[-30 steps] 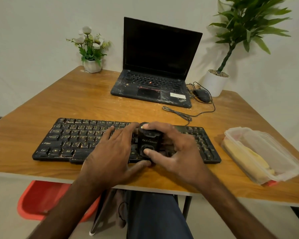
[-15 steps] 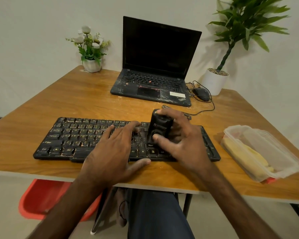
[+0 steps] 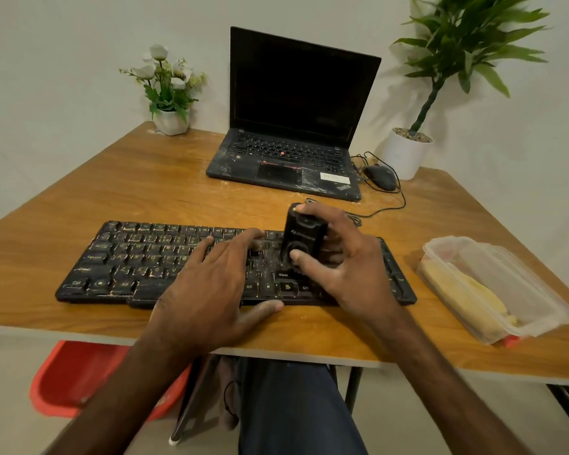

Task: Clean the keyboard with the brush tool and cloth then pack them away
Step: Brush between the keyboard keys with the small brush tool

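Observation:
A dusty black keyboard (image 3: pixel 128 257) lies across the near part of the wooden table (image 3: pixel 145 188). My left hand (image 3: pixel 211 290) rests flat on its middle keys, fingers straight, thumb at the front edge. My right hand (image 3: pixel 345 264) grips a black block-shaped brush tool (image 3: pixel 301 239), which stands tilted on the keys right of centre, its top leaning away from me. A yellow cloth (image 3: pixel 467 297) lies inside a clear plastic container (image 3: pixel 506 277) at the right, with no lid on it.
An open black laptop (image 3: pixel 289 133) stands at the back with a wired mouse (image 3: pixel 380 177) beside it, its cable trailing toward the keyboard. A flower pot (image 3: pixel 170 119) and a potted plant (image 3: pixel 408 149) occupy the back corners. A red chair (image 3: pixel 69 382) sits under the table.
My right hand has moved the brush tool from the keyboard's front rows toward its back rows and tipped it more upright. My left hand has stayed on the keys.

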